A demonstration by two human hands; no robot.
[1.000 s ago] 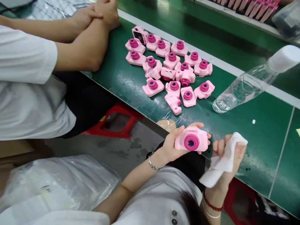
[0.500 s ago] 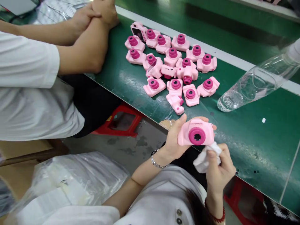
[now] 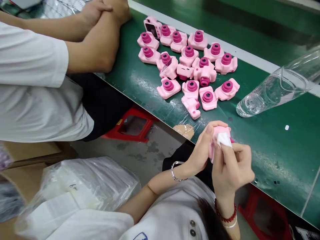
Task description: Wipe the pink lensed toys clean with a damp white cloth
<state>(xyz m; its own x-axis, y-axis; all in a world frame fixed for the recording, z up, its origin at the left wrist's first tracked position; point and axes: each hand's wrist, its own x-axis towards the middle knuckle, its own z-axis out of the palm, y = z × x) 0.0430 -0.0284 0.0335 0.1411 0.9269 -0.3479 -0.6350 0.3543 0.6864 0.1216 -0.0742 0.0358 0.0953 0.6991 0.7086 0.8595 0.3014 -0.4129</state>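
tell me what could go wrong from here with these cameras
The pink camera might slip from the left hand while the right hand holds the white cloth against it, perhaps dropping past the edge of the green table.
The clear bottle stands near the grouped cameras and could topple onto them if bumped.

This looks like a factory workshop: matching pink cameras (image 3: 189,60) crowd a long green table (image 3: 275,150), with red plastic stools (image 3: 130,137) and a bulky clear bag (image 3: 100,180) below its near edge.
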